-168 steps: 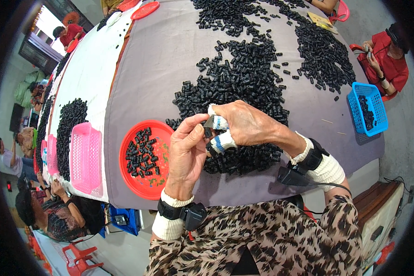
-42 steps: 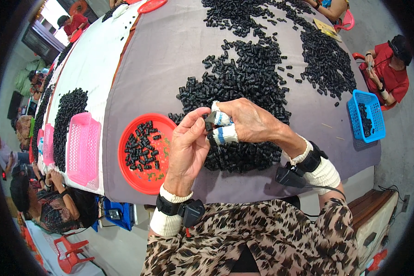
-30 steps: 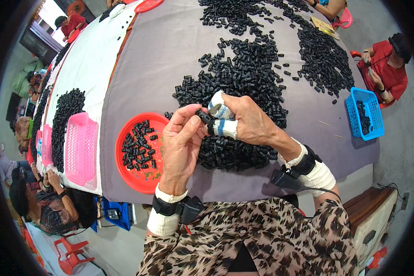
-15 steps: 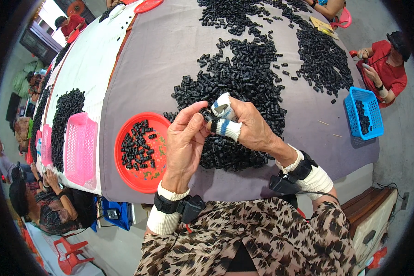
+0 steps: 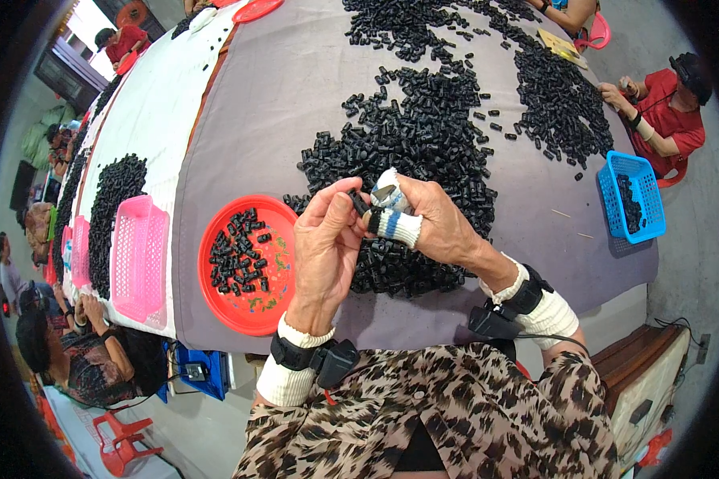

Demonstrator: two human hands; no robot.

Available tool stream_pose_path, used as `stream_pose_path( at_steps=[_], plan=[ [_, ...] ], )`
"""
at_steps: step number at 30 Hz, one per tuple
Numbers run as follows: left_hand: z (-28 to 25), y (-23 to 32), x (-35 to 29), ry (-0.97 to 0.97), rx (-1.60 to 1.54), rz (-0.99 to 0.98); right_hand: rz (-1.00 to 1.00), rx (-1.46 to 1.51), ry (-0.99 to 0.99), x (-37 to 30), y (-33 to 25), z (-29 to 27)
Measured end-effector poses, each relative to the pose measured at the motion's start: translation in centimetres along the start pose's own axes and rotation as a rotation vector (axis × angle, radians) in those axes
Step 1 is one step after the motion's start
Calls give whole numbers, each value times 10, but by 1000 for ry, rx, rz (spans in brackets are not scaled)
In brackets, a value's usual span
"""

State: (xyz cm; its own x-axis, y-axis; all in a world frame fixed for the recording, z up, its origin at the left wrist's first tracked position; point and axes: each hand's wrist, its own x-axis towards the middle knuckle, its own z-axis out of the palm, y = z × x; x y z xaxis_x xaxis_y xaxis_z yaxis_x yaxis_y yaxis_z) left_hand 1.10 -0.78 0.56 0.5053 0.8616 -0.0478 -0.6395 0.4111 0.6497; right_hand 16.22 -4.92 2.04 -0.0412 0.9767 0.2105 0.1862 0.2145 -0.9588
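My left hand point(image 5: 326, 251) pinches a small black plastic part point(image 5: 357, 199) between thumb and fingertips. Against it, my right hand point(image 5: 449, 225) is closed, its thumb and forefinger wrapped in white knit finger covers point(image 5: 398, 227) with blue stripes. A small dark pointed piece point(image 5: 384, 192) shows at the upper cover; what the right fingers grip is mostly hidden. Both hands are above the near edge of a big heap of black plastic parts point(image 5: 423, 136). Left of my left hand, a round red tray point(image 5: 273, 315) holds several such parts.
On the grey cloth point(image 5: 256, 136) lie further black parts at the right point(image 5: 559, 100). A blue basket point(image 5: 651, 215) stands at the right edge, pink baskets point(image 5: 140, 263) at the left. Co-workers sit around the table, one in a red shirt point(image 5: 679, 120) at the right.
My hands stay together over the heap, with the black part turned slightly in my left fingers. The dark pointed piece now shows at the right finger cover. The red-shirted co-worker's hands moved toward the table.
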Motion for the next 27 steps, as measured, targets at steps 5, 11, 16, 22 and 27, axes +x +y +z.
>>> stream_pose_path(
  at_steps=[5, 11, 16, 22, 27],
  plan=[
    [-3, 2, -1, -49, 12, 8, 118, -9, -52, 0, -9, -3],
    [-1, 3, -2, -33, -51, -73, -21, -124, -108, 6, -1, -8],
    [-5, 2, -2, -53, -61, -99, 78, -164, -178, 14, -5, -12],
    [-6, 0, -1, -23, -63, -122, 64, -276, -239, 20, -14, -15],
    [-9, 0, -1, -28, -57, -124, 37, -304, -255, 23, -12, -14]
  ],
)
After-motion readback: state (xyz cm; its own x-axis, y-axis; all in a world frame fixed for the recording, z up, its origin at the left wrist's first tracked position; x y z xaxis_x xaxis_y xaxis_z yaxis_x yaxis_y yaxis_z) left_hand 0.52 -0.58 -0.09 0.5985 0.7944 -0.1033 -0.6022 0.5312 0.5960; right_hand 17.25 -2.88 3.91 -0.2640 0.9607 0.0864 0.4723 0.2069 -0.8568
